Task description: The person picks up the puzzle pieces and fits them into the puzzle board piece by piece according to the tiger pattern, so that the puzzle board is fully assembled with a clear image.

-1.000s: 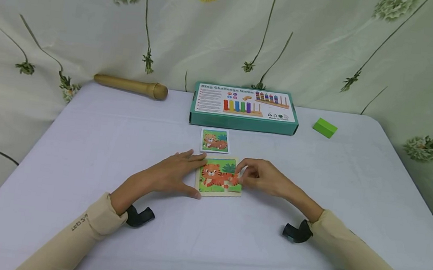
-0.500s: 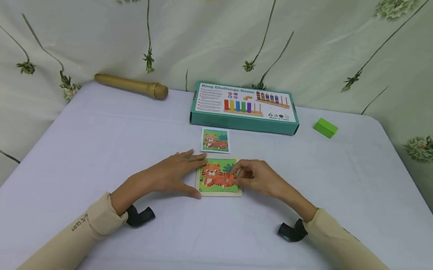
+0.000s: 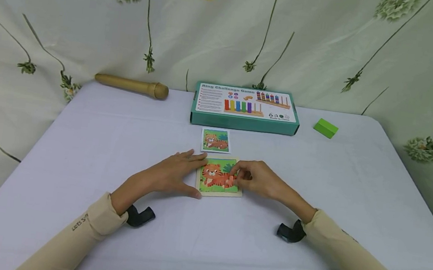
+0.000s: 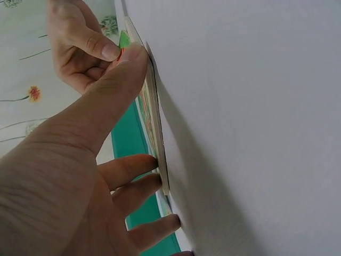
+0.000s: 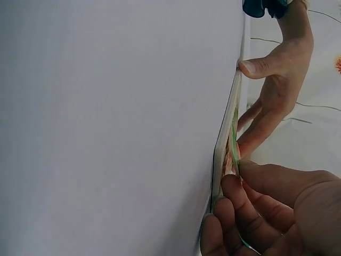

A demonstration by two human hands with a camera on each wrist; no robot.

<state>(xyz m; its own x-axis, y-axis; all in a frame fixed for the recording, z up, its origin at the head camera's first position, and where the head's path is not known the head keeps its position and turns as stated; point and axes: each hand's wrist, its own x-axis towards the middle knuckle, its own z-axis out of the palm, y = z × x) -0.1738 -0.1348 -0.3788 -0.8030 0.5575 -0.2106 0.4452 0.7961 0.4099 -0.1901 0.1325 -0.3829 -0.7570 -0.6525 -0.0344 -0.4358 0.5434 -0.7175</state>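
A square wooden tiger puzzle [image 3: 216, 180] lies flat on the white table, with a small matching tiger picture card [image 3: 216, 141] just behind it. At the puzzle's left side, my left hand [image 3: 173, 172] rests with fingers spread, thumb at the near corner and fingertips at the far left corner. My right hand [image 3: 261, 177] is over the right edge, thumb and fingers curled together. In the right wrist view it pinches a thin green-edged puzzle piece [image 5: 234, 143], tilted up from the board. The head view hides much of that piece behind the fingers.
A teal ring game box [image 3: 244, 122] stands behind the card. A green block [image 3: 325, 128] sits at the back right, and a wooden microphone-shaped stick [image 3: 131, 86] at the back left. A flowered cloth [image 3: 229, 33] hangs beyond the table's far edge.
My right hand has shifted slightly left over the puzzle with the piece, mostly in the first half second. The left hand stays where it was.
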